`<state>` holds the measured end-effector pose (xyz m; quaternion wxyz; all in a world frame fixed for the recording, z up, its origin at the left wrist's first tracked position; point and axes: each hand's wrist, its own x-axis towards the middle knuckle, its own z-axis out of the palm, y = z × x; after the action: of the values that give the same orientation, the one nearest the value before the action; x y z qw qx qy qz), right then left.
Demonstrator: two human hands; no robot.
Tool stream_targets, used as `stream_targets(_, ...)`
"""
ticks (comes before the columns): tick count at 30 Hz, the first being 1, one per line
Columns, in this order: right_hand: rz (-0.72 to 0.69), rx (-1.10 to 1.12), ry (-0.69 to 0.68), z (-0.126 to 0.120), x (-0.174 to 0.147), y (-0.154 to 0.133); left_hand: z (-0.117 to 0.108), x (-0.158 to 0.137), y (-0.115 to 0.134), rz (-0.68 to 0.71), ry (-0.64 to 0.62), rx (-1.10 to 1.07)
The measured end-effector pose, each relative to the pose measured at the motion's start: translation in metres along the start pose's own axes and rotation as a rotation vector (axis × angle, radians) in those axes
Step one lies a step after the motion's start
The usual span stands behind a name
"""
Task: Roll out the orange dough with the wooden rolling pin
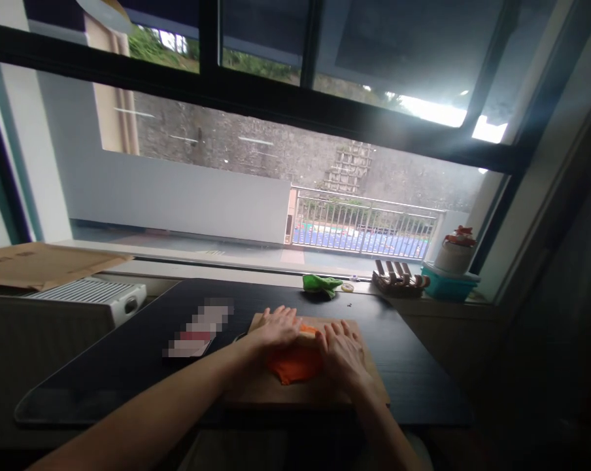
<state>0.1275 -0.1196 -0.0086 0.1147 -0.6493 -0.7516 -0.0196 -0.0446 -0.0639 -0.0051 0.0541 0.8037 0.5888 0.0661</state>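
A flat orange sheet, dough-like or clay-like (295, 366), lies on a wooden board (256, 394) in front of me. Across it rests a pale wooden rolling pin (307, 339), its middle showing between my hands and both ends hidden under them. My left hand (280, 326) lies over the pin's left end with fingers stretched forward. On the right end, my right hand (342, 353) presses with its palm down and fingers spread. A strip of orange shows beyond the pin.
The board sits on a dark table (413, 366). To the left lies a blurred-out flat object (197, 333). A green cloth (321, 285) is at the back edge. On the sill stand a brown rack (398, 280) and a teal box (450, 281). Cardboard (50, 261) lies far left.
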Motion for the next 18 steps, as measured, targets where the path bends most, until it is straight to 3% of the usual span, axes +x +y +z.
stream_targets(4,-0.07,-0.006,0.07,0.009,-0.057,-0.001,0.0,-0.055,-0.008,0.12,-0.052,-0.036)
stream_targets(7,-0.149,0.018,0.056,0.005,-0.073,-0.003,0.0,-0.078,-0.014,0.103,-0.046,-0.105)
stream_targets(12,-0.1,0.021,0.106,-0.005,-0.039,-0.016,-0.004,-0.058,-0.01,-0.035,0.073,-0.078)
stream_targets(15,-0.031,0.002,0.091,0.0,-0.027,-0.021,-0.006,-0.042,-0.015,-0.121,-0.014,-0.061)
stream_targets(18,-0.073,0.01,0.041,0.009,-0.044,-0.019,-0.008,-0.049,-0.024,-0.085,-0.071,0.001)
